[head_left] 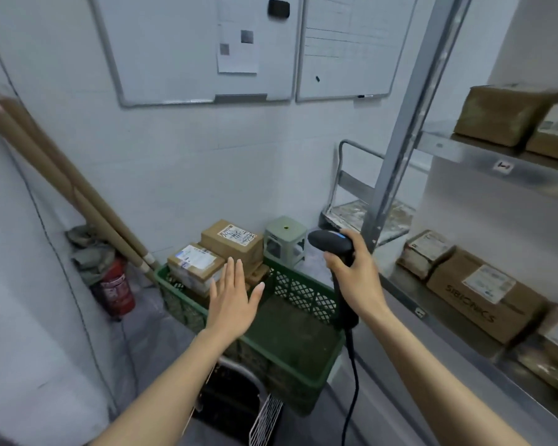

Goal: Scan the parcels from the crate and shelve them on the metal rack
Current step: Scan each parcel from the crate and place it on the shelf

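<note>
Our left hand (234, 297) hovers flat, fingers spread, over the green crate (300, 294), partly hiding the parcels (236, 243) stacked at its far end. Our right hand (355, 268) grips the scanner (331, 243) beside the metal rack (397, 149) post. A stool (284, 238) stands behind the crate and a fire extinguisher (116, 289) to its left.
</note>
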Available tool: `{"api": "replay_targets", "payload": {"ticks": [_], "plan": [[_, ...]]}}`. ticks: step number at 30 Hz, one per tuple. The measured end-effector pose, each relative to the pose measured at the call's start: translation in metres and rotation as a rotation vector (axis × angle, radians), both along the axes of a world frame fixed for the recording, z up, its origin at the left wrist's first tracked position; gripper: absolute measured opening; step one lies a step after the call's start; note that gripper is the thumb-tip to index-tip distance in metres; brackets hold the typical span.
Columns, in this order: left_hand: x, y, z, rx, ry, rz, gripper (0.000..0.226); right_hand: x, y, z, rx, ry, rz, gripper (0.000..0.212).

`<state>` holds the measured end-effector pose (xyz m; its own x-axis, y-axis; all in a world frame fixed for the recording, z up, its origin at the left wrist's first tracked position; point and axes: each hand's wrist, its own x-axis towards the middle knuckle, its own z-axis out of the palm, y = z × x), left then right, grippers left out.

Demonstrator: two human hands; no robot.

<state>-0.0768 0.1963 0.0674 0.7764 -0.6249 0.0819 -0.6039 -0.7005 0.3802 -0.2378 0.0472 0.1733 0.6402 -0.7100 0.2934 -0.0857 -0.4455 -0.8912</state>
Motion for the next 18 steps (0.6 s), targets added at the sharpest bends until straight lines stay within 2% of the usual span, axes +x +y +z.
{"api": "replay_targets", "payload": {"ticks": [11,18], "plan": [[0.082,-0.062,-0.035,-0.033,0.120,0.260,0.077,0.117,-0.098,-0.017,-0.003,0.042,0.211,0.036],[0.118,-0.106,-0.052,-0.055,0.208,0.379,0.075,0.172,-0.151,-0.047,0.044,0.100,0.279,0.041]]}}
